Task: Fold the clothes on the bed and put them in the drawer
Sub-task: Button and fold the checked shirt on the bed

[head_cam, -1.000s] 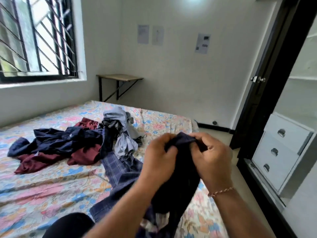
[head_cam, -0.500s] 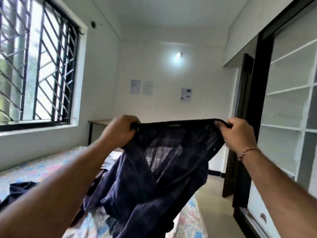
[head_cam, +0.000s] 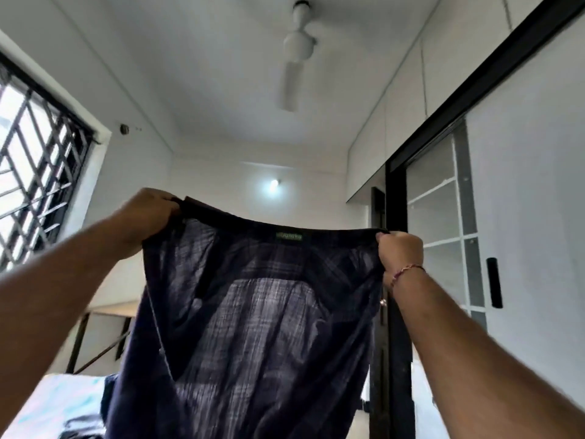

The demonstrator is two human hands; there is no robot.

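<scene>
At the far left you have the barred window (head_cam: 38,172), and the bed (head_cam: 53,403) shows at the bottom left corner. Your left hand (head_cam: 148,217) grips one end of the garment's (head_cam: 253,327) waistband, fingers curled round it. The dark checked garment hangs spread in the air between your hands, above the bed's edge. Your right hand (head_cam: 399,253), bracelet (head_cam: 406,270) at the wrist, pinches the other end. The wardrobe (head_cam: 506,217) stands at right.

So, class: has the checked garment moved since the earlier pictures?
Yes. The checked garment has risen: its waistband was below the wall light, now almost level.
</scene>
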